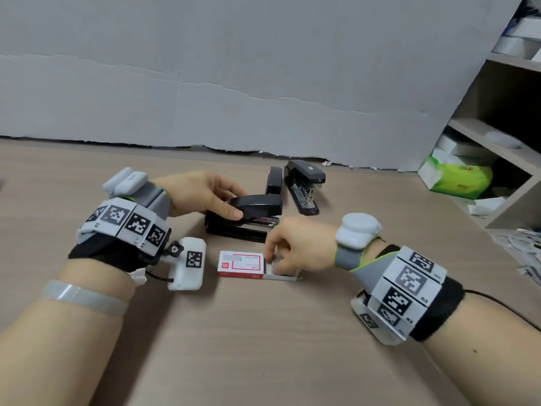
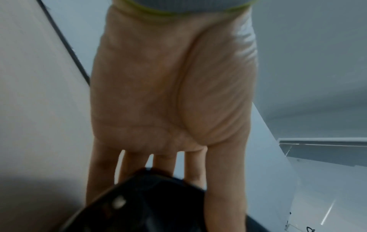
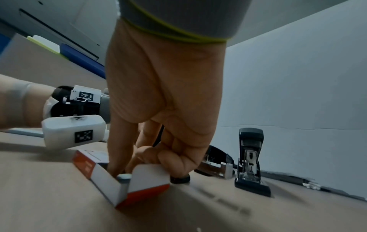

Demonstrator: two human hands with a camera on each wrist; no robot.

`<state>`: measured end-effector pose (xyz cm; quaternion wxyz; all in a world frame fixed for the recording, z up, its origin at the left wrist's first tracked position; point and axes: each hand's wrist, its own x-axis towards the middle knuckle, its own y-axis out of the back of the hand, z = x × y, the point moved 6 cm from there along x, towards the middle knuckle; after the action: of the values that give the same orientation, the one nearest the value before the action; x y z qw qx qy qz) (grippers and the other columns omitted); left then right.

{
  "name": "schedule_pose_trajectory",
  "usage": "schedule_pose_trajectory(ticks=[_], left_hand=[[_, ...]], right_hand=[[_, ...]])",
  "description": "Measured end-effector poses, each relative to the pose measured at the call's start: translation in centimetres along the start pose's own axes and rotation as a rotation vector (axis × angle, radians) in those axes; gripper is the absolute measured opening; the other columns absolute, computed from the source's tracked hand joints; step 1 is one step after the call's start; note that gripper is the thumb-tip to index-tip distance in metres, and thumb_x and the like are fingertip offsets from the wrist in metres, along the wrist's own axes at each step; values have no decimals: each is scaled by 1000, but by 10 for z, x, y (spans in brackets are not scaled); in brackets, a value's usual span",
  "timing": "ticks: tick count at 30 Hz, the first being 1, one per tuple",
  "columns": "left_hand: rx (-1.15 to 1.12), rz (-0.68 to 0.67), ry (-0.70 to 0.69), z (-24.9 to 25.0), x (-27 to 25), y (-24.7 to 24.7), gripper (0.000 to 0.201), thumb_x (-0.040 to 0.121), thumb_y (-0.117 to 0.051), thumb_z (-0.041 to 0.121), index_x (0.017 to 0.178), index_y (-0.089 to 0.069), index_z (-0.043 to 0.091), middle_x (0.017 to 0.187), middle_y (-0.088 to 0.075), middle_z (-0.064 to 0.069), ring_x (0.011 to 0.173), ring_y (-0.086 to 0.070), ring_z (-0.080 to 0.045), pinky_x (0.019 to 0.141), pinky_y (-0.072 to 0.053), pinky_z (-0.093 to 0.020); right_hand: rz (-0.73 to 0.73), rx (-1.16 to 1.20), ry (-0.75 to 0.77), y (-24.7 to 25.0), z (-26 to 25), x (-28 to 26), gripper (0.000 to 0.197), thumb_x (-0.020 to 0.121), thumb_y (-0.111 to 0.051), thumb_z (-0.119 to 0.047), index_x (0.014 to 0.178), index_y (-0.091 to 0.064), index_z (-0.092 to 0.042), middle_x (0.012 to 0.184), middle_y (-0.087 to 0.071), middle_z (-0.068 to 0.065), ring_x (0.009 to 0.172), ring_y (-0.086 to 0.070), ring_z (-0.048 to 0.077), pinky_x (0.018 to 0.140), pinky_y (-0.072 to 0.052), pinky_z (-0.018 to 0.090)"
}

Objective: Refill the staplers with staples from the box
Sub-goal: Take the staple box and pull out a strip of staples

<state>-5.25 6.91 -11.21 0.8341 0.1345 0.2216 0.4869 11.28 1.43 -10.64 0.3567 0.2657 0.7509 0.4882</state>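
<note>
My left hand grips a black stapler at the table's middle, thumb on the near side and fingers on the far side. Its top is lifted and the metal magazine shows. In front of it lies a red and white staple box with its inner tray slid out to the right. My right hand reaches down into that tray, thumb and forefinger pinching a grey strip of staples. Two more black staplers lie behind.
A grey cardboard sheet stands along the back of the wooden table. A shelf unit at the right holds a green tissue pack and white boxes. Loose papers lie at the right edge.
</note>
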Motion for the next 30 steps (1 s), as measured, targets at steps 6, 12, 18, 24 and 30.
schedule_pose_trajectory(ticks=[6,12,18,24,30], left_hand=[[99,-1,-60,25,7,2,36,76,-83,14,110,-73,23,103,-74,-4,99,-68,-26,99,-50,-40],[179,-1,-79,29,8,-9,34,77,-82,16,109,-74,22,100,-77,-3,99,-70,-31,95,-54,-47],[190,6,-84,30,8,-8,33,79,-80,15,110,-73,21,99,-77,-5,89,-71,-25,93,-54,-44],[185,7,-72,30,8,-9,34,79,-80,15,112,-73,22,101,-76,-6,91,-70,-24,94,-54,-44],[164,-3,-68,29,8,-9,34,80,-79,16,113,-72,21,99,-76,-5,85,-70,-19,91,-55,-42]], right_hand=[[-64,-41,12,0,1,5,25,78,-71,-12,100,-74,-23,57,-49,-9,53,-46,6,60,-42,26],[-58,-68,27,-1,1,8,15,80,-74,-18,95,-72,-20,61,-45,-10,56,-42,4,52,-32,16],[-2,-48,32,1,6,0,13,78,-74,-21,87,-68,-15,82,-60,-4,72,-50,12,68,-45,29],[71,-24,8,7,8,-3,13,77,-74,-22,76,-61,-23,70,-58,-11,62,-50,2,67,-48,27],[140,138,11,24,14,-3,11,79,-71,-13,89,-71,-19,70,-68,-6,58,-56,1,63,-47,14]])
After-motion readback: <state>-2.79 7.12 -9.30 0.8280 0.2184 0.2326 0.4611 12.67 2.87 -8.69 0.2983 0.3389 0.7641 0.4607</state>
